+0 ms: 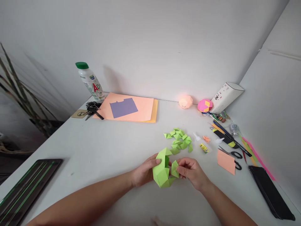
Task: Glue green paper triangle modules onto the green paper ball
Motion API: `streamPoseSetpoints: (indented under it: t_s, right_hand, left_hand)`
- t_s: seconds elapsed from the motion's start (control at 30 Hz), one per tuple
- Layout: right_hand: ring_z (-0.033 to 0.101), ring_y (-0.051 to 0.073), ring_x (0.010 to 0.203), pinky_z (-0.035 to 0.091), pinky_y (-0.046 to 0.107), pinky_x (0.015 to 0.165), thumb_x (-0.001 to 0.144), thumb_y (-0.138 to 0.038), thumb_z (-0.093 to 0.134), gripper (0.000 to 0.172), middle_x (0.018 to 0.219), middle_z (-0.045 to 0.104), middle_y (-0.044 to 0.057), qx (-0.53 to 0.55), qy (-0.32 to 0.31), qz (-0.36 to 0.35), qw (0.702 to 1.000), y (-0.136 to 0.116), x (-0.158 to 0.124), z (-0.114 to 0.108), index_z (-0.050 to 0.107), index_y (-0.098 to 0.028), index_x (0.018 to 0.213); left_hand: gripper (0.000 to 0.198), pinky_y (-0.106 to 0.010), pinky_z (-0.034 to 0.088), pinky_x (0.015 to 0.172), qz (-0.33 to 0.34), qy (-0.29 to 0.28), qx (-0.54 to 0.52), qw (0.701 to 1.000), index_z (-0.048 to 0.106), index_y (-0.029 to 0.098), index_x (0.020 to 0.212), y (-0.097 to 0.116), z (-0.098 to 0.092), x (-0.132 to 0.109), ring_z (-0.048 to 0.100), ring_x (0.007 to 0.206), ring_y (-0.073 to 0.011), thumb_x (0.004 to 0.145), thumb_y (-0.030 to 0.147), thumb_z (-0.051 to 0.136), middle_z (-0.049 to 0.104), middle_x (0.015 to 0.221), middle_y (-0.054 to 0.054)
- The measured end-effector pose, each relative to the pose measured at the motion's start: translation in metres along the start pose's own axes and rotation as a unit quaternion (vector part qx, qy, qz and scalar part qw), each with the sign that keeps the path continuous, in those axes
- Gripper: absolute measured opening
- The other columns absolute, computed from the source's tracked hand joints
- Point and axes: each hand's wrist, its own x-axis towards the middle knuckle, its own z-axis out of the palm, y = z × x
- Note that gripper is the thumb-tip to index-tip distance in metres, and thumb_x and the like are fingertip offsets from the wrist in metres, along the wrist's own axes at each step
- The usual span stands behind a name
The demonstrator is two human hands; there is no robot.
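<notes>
A partly formed ball of folded green paper point(161, 172) rests in my left hand point(144, 171), whose thumb lies on its left side. Its right side gapes, showing the hollow inside. At that gap, my right hand point(190, 172) pinches a small folded green paper piece point(174, 169) between thumb and fingers. Whether this piece is joined to the ball I cannot tell. Just beyond the ball lies a loose pile of green folded paper pieces point(180, 138).
Right of the pile are a yellow-labelled item point(204, 148), scissors point(235, 154), an orange paper stack point(226, 161) and a black case point(270, 191). Along the back stand a bottle point(91, 82), paper sheets point(144, 108), an orange ball point(185, 102) and a pink-yellow ball point(203, 105).
</notes>
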Motion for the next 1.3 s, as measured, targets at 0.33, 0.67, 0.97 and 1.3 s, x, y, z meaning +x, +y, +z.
streamPoseSetpoints:
  t_s: [0.33,0.67,0.97,1.3]
  right_hand:
    - [0.044,0.008,0.048,0.033,0.023,0.047,0.07,-0.035,0.077,0.025,0.055,0.055,-0.004,-0.016,0.003,0.024,1.0,-0.006,-0.001,0.004,0.061,-0.017,0.064]
    - [0.044,0.009,0.051,0.034,0.024,0.049,0.072,-0.033,0.075,0.023,0.058,0.054,-0.003,-0.027,-0.014,0.012,0.999,-0.007,-0.004,0.006,0.062,-0.017,0.064]
    - [0.044,0.009,0.053,0.033,0.025,0.051,0.071,-0.034,0.075,0.025,0.058,0.053,-0.003,-0.041,-0.024,0.02,0.999,-0.01,-0.005,0.013,0.06,-0.016,0.064]
    - [0.039,0.009,0.053,0.029,0.025,0.051,0.072,-0.035,0.074,0.027,0.059,0.049,-0.004,-0.021,-0.038,0.023,0.999,-0.011,-0.007,0.017,0.057,-0.016,0.063]
  left_hand:
    - [0.031,-0.036,0.047,0.075,-0.01,0.003,0.041,0.999,0.054,0.015,0.099,0.0,-0.001,0.001,0.062,0.081,-0.0219,0.081,0.04,0.06,0.062,0.094,-0.01]
    - [0.034,-0.032,0.045,0.074,-0.017,0.018,0.068,0.997,0.055,0.016,0.099,0.003,0.004,0.0,0.06,0.082,-0.0202,0.08,0.044,0.061,0.062,0.093,-0.008]
    - [0.035,-0.03,0.045,0.073,-0.017,0.039,0.089,0.995,0.054,0.017,0.099,-0.003,-0.001,-0.001,0.058,0.08,-0.0178,0.081,0.047,0.061,0.061,0.09,-0.005]
    - [0.039,-0.03,0.042,0.073,-0.025,0.111,0.193,0.975,0.054,0.017,0.1,-0.003,0.002,-0.006,0.054,0.079,-0.0172,0.082,0.052,0.055,0.059,0.086,-0.002]
